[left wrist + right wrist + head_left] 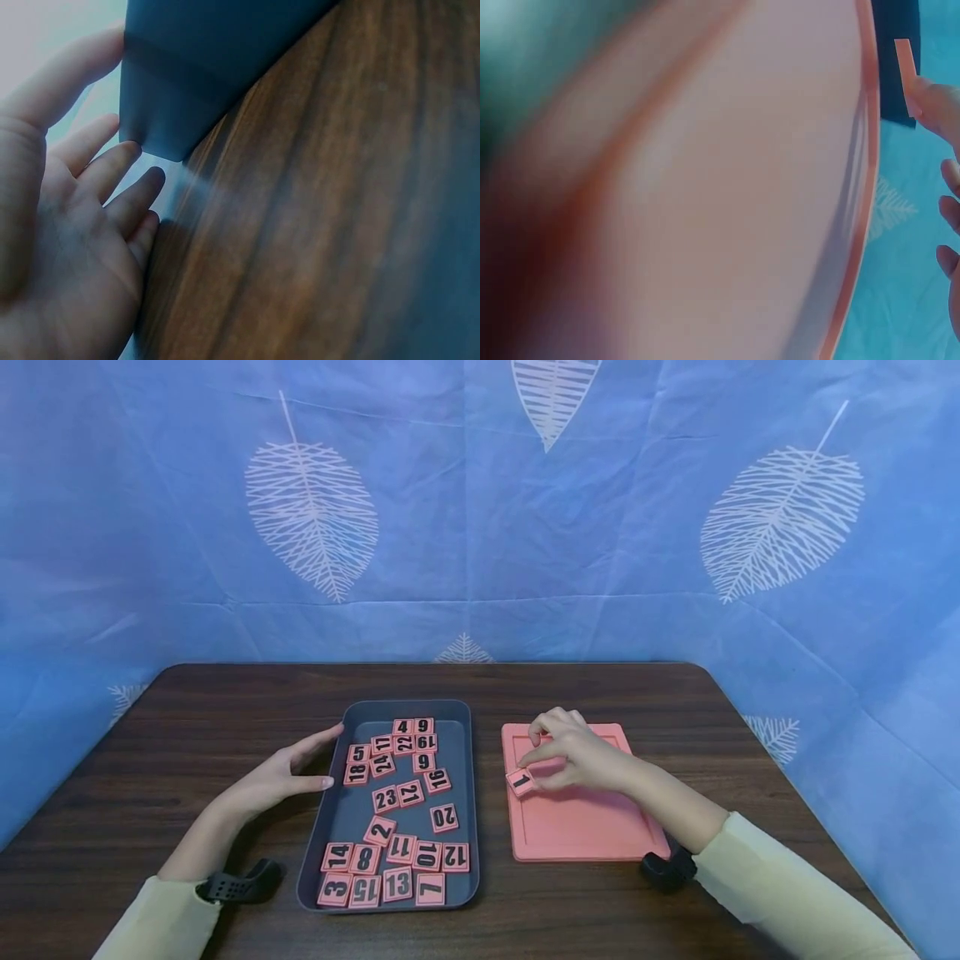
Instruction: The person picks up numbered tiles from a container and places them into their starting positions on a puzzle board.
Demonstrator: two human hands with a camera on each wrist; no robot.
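My right hand (576,752) pinches a pink number tile (521,782) marked 1, over the left edge of a pink board (577,827) with a raised rim. Seen edge-on, the same tile (907,75) sticks out from the thumb in the right wrist view. On the left side of a dark grey tray (313,860), my left hand (270,785) rests with fingers and thumb spread straight at the rim. Its fingertips lie right at the tray's wall (195,75) in the left wrist view. Several pink tiles with black numbers, such as tile 20 (444,817), lie inside the tray.
Tray and board stand side by side on a dark wooden table (247,710), with a strip of tabletop between them. A blue cloth (420,527) with white leaf prints hangs behind. Each wrist wears a black band (240,885).
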